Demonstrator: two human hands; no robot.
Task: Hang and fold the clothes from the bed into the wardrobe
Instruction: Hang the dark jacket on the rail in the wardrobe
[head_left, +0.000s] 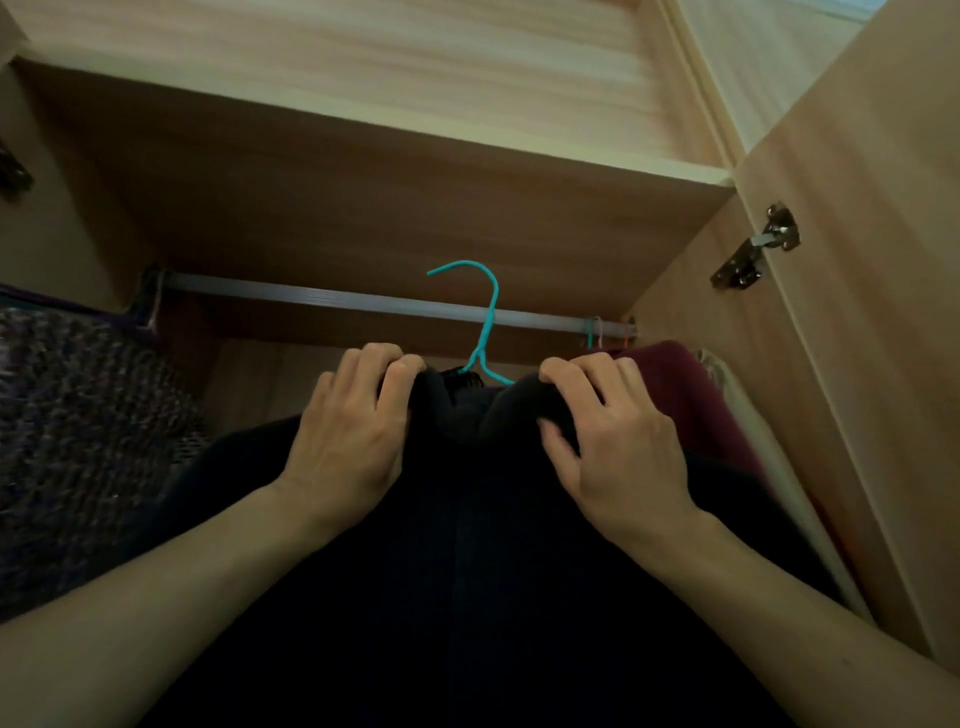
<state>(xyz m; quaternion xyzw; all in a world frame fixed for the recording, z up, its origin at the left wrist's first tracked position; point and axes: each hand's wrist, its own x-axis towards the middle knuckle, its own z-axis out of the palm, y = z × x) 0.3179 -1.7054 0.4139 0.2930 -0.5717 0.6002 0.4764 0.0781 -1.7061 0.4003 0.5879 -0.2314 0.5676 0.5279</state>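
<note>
A black garment (467, 545) hangs on a turquoise hanger (488, 317) whose hook rises in front of the silver wardrobe rail (311, 297), its tip above the rail. My left hand (353, 436) grips the garment's left shoulder and my right hand (608, 436) grips its right shoulder, both just below the rail. The hanger's arms are mostly hidden inside the fabric. Whether the hook rests on the rail, I cannot tell.
A maroon garment (685, 395) and a cream one (753, 431) hang at the rail's right end. A dark knitted garment (78, 415) hangs on the left. A wooden shelf (363, 171) sits above the rail. The open door (883, 312) with a hinge (756, 249) is on the right.
</note>
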